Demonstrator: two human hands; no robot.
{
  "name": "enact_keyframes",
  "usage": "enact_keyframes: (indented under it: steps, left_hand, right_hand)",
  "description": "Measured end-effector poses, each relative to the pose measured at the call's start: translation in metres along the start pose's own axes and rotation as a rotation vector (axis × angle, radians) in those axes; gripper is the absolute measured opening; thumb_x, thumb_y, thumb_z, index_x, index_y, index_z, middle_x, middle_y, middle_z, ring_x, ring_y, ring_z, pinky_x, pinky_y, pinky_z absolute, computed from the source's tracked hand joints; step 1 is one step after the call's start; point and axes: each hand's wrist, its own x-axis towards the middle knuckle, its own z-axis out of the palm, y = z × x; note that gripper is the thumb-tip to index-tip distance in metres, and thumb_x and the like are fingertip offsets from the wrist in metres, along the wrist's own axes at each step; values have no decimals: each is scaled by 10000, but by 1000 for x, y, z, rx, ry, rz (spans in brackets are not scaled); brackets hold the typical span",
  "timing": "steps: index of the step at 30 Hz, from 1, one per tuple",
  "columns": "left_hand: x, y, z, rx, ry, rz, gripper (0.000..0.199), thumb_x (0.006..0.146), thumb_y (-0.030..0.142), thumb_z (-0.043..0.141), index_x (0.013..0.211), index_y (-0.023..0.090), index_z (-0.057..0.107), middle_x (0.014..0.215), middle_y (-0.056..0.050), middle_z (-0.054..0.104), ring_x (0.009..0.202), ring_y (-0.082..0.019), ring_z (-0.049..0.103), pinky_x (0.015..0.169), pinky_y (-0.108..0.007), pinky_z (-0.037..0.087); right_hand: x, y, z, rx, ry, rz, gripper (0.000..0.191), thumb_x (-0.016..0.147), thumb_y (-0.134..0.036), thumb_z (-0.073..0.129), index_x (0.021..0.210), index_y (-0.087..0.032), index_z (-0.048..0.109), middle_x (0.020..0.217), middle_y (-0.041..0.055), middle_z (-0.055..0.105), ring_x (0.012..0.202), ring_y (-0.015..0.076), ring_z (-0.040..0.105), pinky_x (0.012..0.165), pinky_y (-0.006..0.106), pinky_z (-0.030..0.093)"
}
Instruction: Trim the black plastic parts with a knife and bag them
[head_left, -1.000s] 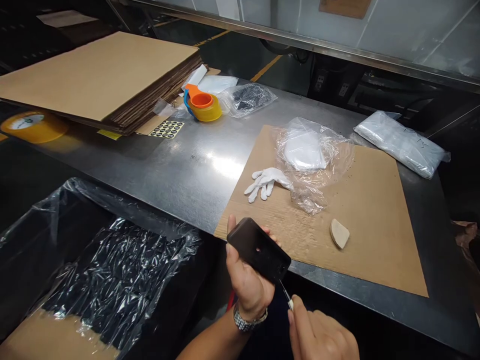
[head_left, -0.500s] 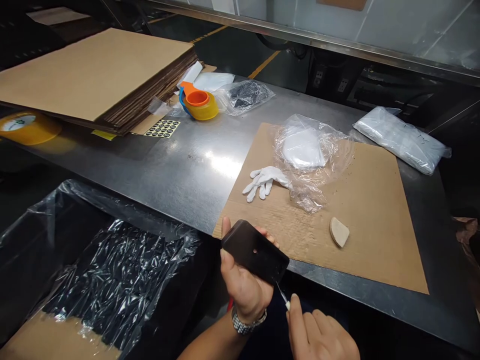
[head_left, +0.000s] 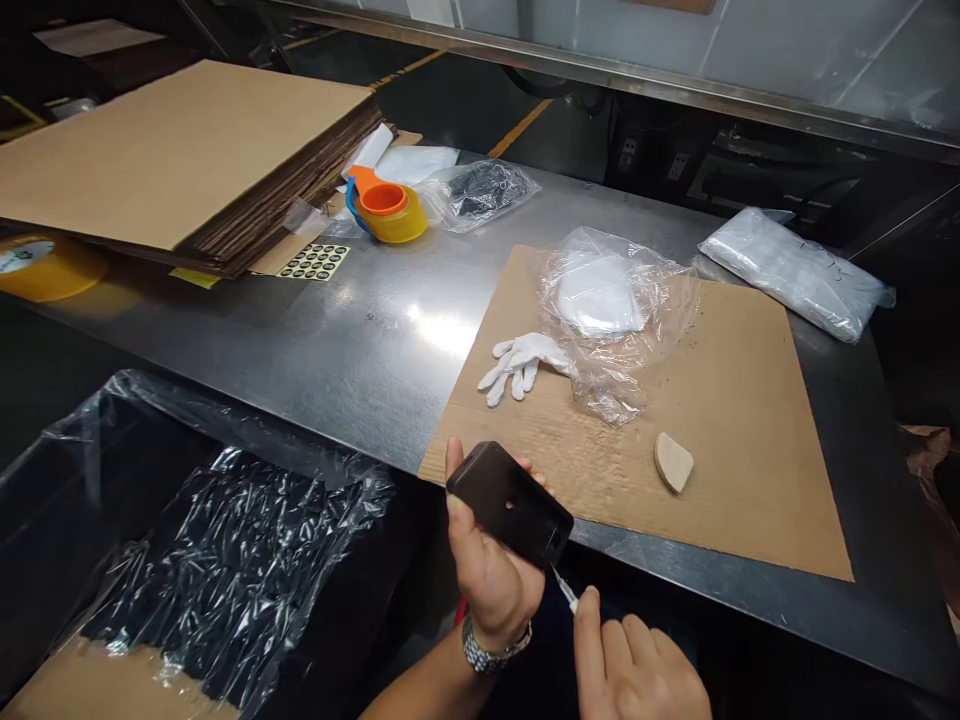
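My left hand (head_left: 491, 575) is closed around a black rectangular case (head_left: 510, 500), hollow-looking with a small hole near its middle, tilted just off the table's front edge. In my right hand (head_left: 634, 655) is a thin craft knife (head_left: 565, 588) with a pale handle; its narrow metal tip meets the case's lower right end. Most of the knife's handle is hidden by my fingers. Beyond the case, a white glove (head_left: 525, 362) lies on a cardboard sheet (head_left: 742, 430), and a beige wedge-shaped block (head_left: 673, 463) rests to the right.
Clear plastic with white contents (head_left: 600, 295) lies on the cardboard. A cardboard stack (head_left: 195, 150), an orange tape dispenser (head_left: 386, 205) and a sticker sheet (head_left: 315, 261) are at left. Bagged white material (head_left: 799, 270) lies far right. A plastic-lined box (head_left: 217, 560) of black wrapped items stands lower left.
The case has turned slightly in my left hand, showing more of its lower right end. The knife tip stays at that end. The whole view has shifted a little.
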Motion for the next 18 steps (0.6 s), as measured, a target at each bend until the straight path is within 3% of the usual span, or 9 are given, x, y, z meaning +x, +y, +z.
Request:
enact_keyframes:
  steps: [6, 11, 18]
  left_hand:
    - [-3, -3, -2, 1, -65, 188, 497, 813, 497, 480, 1297, 398, 430, 852, -39, 673, 704, -173, 625, 614, -321, 541]
    - [0, 5, -2, -4, -43, 45, 483, 845, 501, 427, 1318, 411, 393, 821, -33, 672, 685, -170, 631, 610, -318, 540]
    - [0, 10, 3, -20, -31, -127, 468, 859, 496, 398, 1319, 409, 390, 795, -33, 666, 645, -163, 626, 584, -302, 529]
  right_hand:
    - [-2, 5, 9, 53, 47, -21, 212, 831, -23, 444, 833, -87, 646, 425, -25, 444, 376, 80, 420, 410, 253, 242]
    - [4, 17, -2, 184, -70, 83, 149, 877, -115, 453, 852, -108, 599, 458, -32, 456, 372, 93, 430, 412, 271, 243]
    - [18, 21, -1, 1003, -351, 460, 227, 956, -251, 282, 791, -206, 432, 646, -20, 509, 552, 104, 497, 520, 210, 366]
